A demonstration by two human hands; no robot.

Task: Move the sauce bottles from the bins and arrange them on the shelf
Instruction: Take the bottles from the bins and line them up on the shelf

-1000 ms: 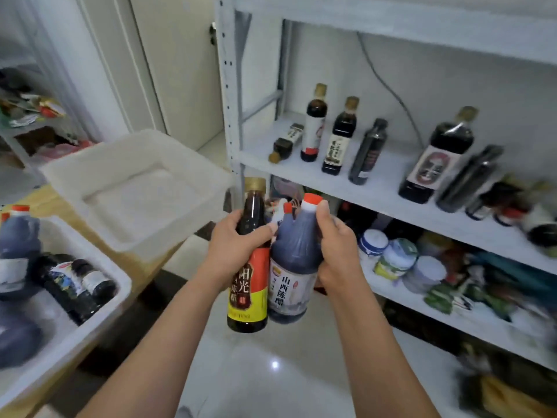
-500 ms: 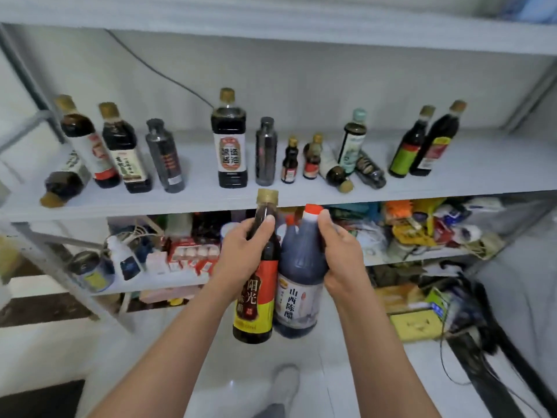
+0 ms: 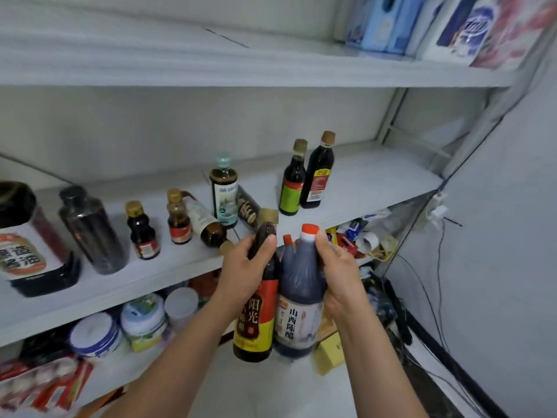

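My left fingers (image 3: 266,241) stay wrapped round the neck of a slim bottle (image 3: 256,324) with a red-and-yellow label. My right fingers (image 3: 321,241) grip the neck of a red-capped bottle (image 3: 298,282), and the two bottles touch side by side. Half a second ago their caps sat just under the shelf (image 3: 376,182); now they reach its front edge. The shelf's right end and the side wall (image 3: 512,251) have come into view, while the bottles farthest left have slipped out. Just beyond my left fingers lies a tipped bottle (image 3: 206,220), with a teal-capped bottle (image 3: 223,194) upright behind it. Up beyond my right fingers stands a pair of tall bottles (image 3: 318,176). Right of that pair, the board runs bare to its corner post (image 3: 390,122). Tubs (image 3: 144,321) crowd the lower shelf, down and left of my left fingers.
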